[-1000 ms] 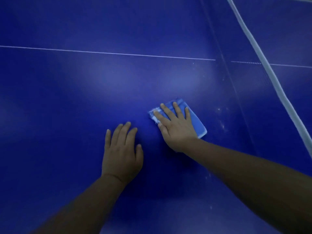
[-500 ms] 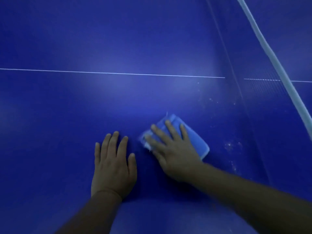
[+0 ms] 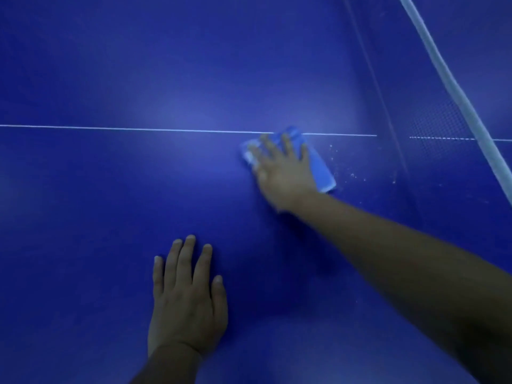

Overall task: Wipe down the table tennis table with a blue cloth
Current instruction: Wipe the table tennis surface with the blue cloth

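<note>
- Table tennis table (image 3: pixel 110 65): deep blue top filling nearly the whole view, glossy, with a pale glare patch near the middle.
- Net (image 3: pixel 454 87): white top band running diagonally at the table's far right, dark mesh beneath it.
- White line (image 3: pixel 124 129): thin, crossing the table left to right, broken where the cloth covers it, ending just short of the net's foot.
- Right forearm (image 3: pixel 401 259): bare, reaching in from the lower right corner toward the middle of the table.
- Left hand (image 3: pixel 187 303): flat on the table near the bottom edge of the view, palm down, fingers spread and straight, gripping nothing.
- Right hand (image 3: pixel 282 170): blurred, palm down on the cloth, fingers splayed and pressing rather than clenched.
- Blue cloth (image 3: pixel 321 173): lighter blue, folded, pinned flat under the right hand near the net end of the table, far edge touching the white line.
- White specks (image 3: pixel 352 173): scattered on the table between cloth and net.
</note>
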`<state>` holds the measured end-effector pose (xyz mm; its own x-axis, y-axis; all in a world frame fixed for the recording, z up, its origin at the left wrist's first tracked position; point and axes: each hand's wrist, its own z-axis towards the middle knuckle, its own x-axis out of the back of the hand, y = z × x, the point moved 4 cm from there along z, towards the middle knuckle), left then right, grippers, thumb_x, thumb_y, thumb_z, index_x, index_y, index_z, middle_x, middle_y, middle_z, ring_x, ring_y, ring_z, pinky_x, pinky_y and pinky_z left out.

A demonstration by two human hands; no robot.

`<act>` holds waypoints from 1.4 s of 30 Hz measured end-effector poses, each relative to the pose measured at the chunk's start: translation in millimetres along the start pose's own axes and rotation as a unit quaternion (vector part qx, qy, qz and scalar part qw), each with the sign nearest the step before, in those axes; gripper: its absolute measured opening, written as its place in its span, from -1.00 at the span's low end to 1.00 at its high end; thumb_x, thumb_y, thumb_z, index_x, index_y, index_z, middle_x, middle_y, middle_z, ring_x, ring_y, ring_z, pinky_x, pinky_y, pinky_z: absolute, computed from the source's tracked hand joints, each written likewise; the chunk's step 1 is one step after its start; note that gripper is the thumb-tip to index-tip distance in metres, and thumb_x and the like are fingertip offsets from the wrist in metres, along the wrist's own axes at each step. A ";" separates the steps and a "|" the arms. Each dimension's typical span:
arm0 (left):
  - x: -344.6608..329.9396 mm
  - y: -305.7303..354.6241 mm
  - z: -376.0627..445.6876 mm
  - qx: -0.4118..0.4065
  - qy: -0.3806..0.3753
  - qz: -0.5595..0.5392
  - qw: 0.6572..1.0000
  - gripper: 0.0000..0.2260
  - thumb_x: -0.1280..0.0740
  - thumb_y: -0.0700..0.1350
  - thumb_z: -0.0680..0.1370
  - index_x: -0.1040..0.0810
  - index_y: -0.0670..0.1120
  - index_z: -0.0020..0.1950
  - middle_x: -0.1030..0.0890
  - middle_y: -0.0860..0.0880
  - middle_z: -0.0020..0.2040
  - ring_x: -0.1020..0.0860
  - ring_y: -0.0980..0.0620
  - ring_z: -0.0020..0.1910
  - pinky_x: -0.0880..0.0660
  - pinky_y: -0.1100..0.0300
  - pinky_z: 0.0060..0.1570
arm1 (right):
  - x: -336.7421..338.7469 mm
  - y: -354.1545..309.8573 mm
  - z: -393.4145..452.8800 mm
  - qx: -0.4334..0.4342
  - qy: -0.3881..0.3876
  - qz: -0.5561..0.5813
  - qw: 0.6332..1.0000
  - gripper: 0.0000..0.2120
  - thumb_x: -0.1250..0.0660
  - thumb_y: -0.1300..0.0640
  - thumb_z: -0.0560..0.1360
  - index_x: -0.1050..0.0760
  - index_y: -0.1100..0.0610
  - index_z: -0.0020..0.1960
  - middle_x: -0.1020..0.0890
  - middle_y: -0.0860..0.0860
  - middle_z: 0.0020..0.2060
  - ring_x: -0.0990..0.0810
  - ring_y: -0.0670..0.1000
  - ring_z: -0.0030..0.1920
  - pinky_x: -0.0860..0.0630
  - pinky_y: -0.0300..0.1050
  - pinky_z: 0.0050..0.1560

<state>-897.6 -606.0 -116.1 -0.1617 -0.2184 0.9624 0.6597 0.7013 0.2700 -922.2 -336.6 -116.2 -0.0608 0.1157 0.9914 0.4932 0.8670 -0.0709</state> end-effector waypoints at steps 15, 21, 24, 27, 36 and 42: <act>0.3 0.2 0.9 0.000 0.001 -0.019 1.000 -0.47 -0.08 0.04 0.54 -0.48 -0.21 0.39 -0.34 -0.20 0.49 -0.21 -0.19 0.51 0.02 -0.16 0.51 | 1.8 24.9 62.4 -0.186 0.010 0.055 0.981 -0.43 0.05 -0.09 0.61 0.03 -0.16 0.61 0.02 -0.08 0.61 0.15 0.24 0.59 0.21 0.43 0.46; 0.4 0.5 1.6 0.007 -0.018 -0.025 1.000 -0.46 -0.07 0.06 0.54 -0.47 -0.21 0.40 -0.33 -0.22 0.49 -0.17 -0.19 0.53 -0.04 -0.28 0.48 | -11.4 68.9 -53.0 -0.376 0.055 0.072 0.922 -0.38 0.12 -0.05 0.54 0.03 -0.13 0.60 0.03 -0.06 0.62 0.17 0.27 0.58 0.24 0.48 0.43; -0.4 0.0 1.9 0.004 -0.013 -0.022 1.000 -0.46 -0.07 0.06 0.54 -0.47 -0.20 0.40 -0.33 -0.22 0.49 -0.19 -0.20 0.52 -0.05 -0.28 0.48 | -4.2 26.6 4.6 -0.306 0.037 0.091 0.947 -0.39 0.09 -0.04 0.57 0.07 -0.12 0.61 0.07 -0.05 0.62 0.21 0.28 0.57 0.30 0.47 0.42; -0.6 -0.4 0.9 0.001 -0.013 -0.010 1.000 -0.46 -0.06 0.06 0.55 -0.44 -0.20 0.42 -0.31 -0.20 0.50 -0.17 -0.19 0.52 0.05 -0.17 0.50 | -5.0 -15.5 27.5 -0.175 0.014 0.075 0.982 -0.42 0.06 -0.04 0.60 0.06 -0.13 0.61 0.06 -0.07 0.62 0.21 0.24 0.58 0.30 0.43 0.44; 0.0 1.0 0.4 0.015 -0.043 -0.024 0.999 -0.43 -0.04 0.07 0.55 -0.43 -0.20 0.44 -0.28 -0.22 0.53 -0.12 -0.18 0.55 0.07 -0.21 0.52 | -14.9 35.2 -98.4 -0.301 0.022 0.058 0.952 -0.41 0.06 -0.07 0.59 0.07 -0.14 0.60 0.06 -0.07 0.62 0.19 0.23 0.58 0.27 0.41 0.45; -1.7 0.2 2.0 0.014 -0.044 -0.012 0.999 -0.42 -0.04 0.08 0.54 -0.43 -0.22 0.44 -0.27 -0.22 0.53 -0.16 -0.21 0.54 -0.02 -0.29 0.49 | 3.7 43.6 65.6 -0.226 0.017 0.086 0.970 -0.45 0.07 -0.05 0.62 -0.01 -0.12 0.60 -0.01 -0.07 0.61 0.13 0.24 0.58 0.22 0.43 0.46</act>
<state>-898.6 -604.2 -117.7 -0.2419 -0.1767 0.9541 0.6337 0.7159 0.2933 -957.9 -266.6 -122.7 0.0813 0.2180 0.9725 0.8245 0.5336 -0.1886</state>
